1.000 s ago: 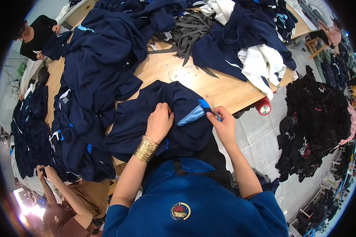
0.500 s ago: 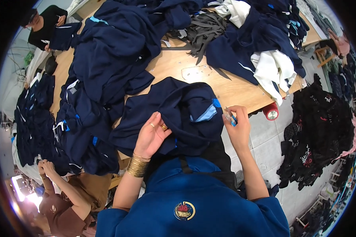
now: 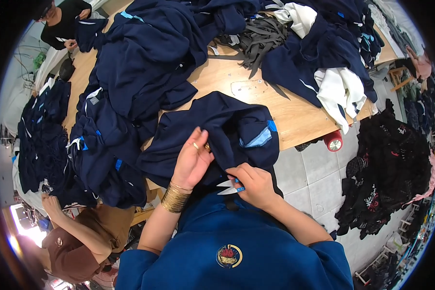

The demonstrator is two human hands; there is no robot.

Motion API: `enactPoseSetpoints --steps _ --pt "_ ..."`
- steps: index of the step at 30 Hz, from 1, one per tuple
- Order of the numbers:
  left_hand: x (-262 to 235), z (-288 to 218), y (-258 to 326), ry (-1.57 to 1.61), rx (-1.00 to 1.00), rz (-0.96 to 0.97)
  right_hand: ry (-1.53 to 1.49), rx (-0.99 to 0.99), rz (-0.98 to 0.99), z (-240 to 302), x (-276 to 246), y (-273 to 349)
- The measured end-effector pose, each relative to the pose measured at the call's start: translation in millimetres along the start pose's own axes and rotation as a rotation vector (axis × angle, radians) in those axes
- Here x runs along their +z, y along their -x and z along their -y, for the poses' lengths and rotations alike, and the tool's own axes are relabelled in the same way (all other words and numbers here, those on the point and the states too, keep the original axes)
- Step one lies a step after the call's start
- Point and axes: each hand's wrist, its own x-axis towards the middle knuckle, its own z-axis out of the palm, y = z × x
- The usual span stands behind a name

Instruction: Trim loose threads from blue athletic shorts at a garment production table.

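A navy garment (image 3: pixel 186 123) lies bunched at the table edge in front of me, with light-blue and bright-blue patches at its right side. My left hand (image 3: pixel 194 157) is closed on a fold of it, palm up, with bracelets at the wrist; its curled fingertips are partly hidden by the cloth. Blue-handled thread snips (image 3: pixel 225 187) are gripped in my right hand (image 3: pixel 253 185), just right of the left hand. Their pale blades point left and stand apart, close to the garment's near edge. Whether the blades touch cloth or thread cannot be made out.
Navy garments pile up on the wooden table (image 3: pixel 212 75), left and far right. Dark grey strips (image 3: pixel 261 41) and white cloth (image 3: pixel 340 89) lie among them. A red cylinder (image 3: pixel 333 140) stands beyond the right edge. Black garments (image 3: pixel 379 169) heap on the floor. Two people work at left.
My right hand has come left and nearer to me, bringing the snips from the garment's right side to beside my left hand. The left hand still holds the cloth.
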Motion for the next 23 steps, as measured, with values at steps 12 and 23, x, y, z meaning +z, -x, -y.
enactPoseSetpoints --steps 12,23 --pt "5.1 -8.6 -2.0 0.505 0.017 0.122 0.007 0.002 -0.123 0.9 -1.6 4.3" --pt "-0.9 -34.2 51.2 -0.583 -0.038 -0.026 -0.024 0.061 0.164 -5.5 -8.0 4.8"
